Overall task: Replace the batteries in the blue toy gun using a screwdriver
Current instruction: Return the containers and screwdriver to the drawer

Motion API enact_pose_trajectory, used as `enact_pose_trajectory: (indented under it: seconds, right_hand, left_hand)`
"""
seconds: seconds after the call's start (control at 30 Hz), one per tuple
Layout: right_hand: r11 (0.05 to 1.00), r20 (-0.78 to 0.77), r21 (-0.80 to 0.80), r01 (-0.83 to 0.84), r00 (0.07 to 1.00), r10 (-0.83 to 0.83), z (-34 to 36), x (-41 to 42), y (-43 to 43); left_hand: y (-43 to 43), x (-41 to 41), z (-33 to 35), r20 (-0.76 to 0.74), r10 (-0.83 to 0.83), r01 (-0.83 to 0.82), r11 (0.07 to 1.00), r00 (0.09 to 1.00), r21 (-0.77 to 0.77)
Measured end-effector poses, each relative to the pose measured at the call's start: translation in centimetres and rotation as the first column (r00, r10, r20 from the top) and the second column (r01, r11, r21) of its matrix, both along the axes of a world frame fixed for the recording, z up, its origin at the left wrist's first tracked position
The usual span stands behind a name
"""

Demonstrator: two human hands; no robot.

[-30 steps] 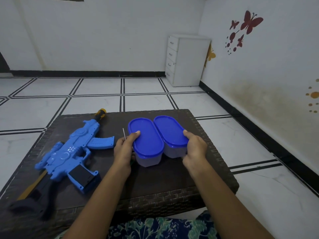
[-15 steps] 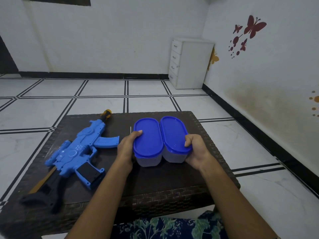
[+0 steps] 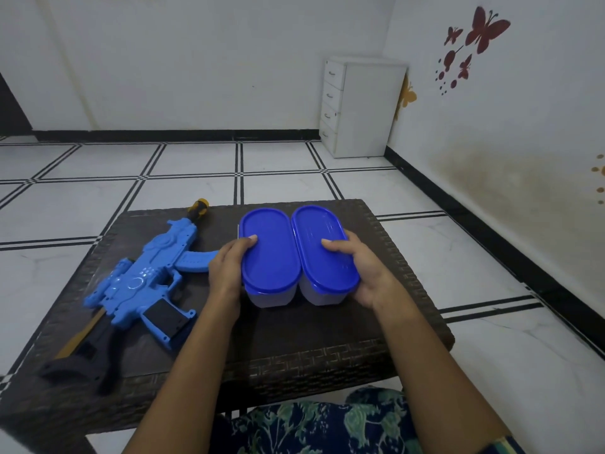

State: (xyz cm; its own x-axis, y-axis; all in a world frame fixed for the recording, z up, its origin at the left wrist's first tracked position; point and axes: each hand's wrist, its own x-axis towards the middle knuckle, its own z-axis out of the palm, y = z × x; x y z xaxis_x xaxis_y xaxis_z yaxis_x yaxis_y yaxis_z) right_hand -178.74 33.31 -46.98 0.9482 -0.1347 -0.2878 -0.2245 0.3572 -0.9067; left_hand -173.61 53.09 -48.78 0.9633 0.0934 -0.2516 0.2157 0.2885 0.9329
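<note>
The blue toy gun [image 3: 144,283] lies on its side on the left half of the dark woven table [image 3: 393,339], black stock toward me, orange-tipped muzzle pointing away. Two oval clear containers with blue lids stand side by side at the table's middle. My left hand [image 3: 227,271] grips the left container [image 3: 266,257] from its left side, thumb on the lid. My right hand [image 3: 363,273] grips the right container [image 3: 322,250] from its right side, thumb on the lid. A thin metal shaft, perhaps the screwdriver [image 3: 238,231], shows just behind my left hand; the rest is hidden.
The table is low and stands on a white tiled floor [image 3: 196,191] with black lines. A white drawer cabinet [image 3: 363,106] stands in the far corner against the right wall. My patterned clothing [image 3: 314,424] shows at the table's near edge.
Both containers have slid a little toward me, pressed together between my hands. My thumbs have moved further onto the lids. The gun has not moved.
</note>
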Motion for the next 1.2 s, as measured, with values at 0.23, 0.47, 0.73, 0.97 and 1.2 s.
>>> enact_pose_trajectory:
  seconds: [0.23, 0.47, 0.73, 0.97, 1.2]
  right_hand:
    - [1.000, 0.014, -0.010, 0.008, 1.000, -0.008, 0.1, 1.2, 0.1]
    - [1.000, -0.008, -0.008, 0.005, 1.000, -0.005, 0.5, 1.9, -0.5]
    - [0.999, 0.016, 0.032, 0.032, 0.999, -0.033, 2.1, 7.3, -1.7]
    - [0.993, -0.008, 0.121, 0.013, 1.000, -0.012, 7.7, 11.0, -0.8]
    - [0.989, -0.148, 0.124, 0.080, 0.987, -0.062, 19.1, 9.6, -2.7]
  left_hand:
    - [-0.3, 0.5, -0.2, -0.064, 0.020, -0.028, 0.992, 0.998, -0.124]
    - [-0.6, 0.7, -0.8, -0.118, 0.027, -0.047, 0.983, 0.993, -0.176]
    - [-1.2, 6.9, 1.4, -0.114, -0.106, 0.086, 0.983, 0.988, -0.164]
    - [-0.3, 11.3, 9.5, -0.086, -0.160, 0.157, 0.987, 0.983, -0.036]
    - [-0.9, 9.9, 21.5, -0.181, -0.268, 0.272, 0.962, 0.946, -0.001]
